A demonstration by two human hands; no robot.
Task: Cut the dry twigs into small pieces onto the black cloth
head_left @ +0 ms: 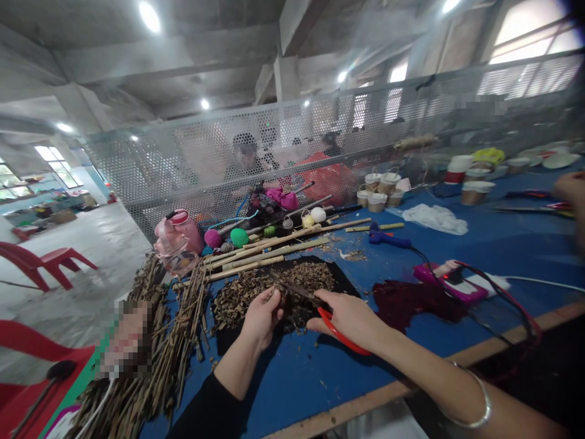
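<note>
My right hand (345,314) grips a pair of scissors (340,335) by its red-orange handles, the dark blades pointing left over a heap of chopped brown plant bits (242,296). Close to the blade tips, my left hand (262,314) is closed in a pinch. Whatever sits between its fingers is small and brown, too unclear to name. The heap lies on a black sheet (345,280) below both hands. Left of it rests a bundle of dry brown stalks (176,329).
Behind the heap lie bamboo sticks (269,247), yarn balls (239,237) and a pink jug (185,231). To the right are a blue glue gun (388,238), dark red cloth (411,302), a magenta power strip (457,286) and lidded cups (377,201). Another person's hand (571,186) shows at the far right.
</note>
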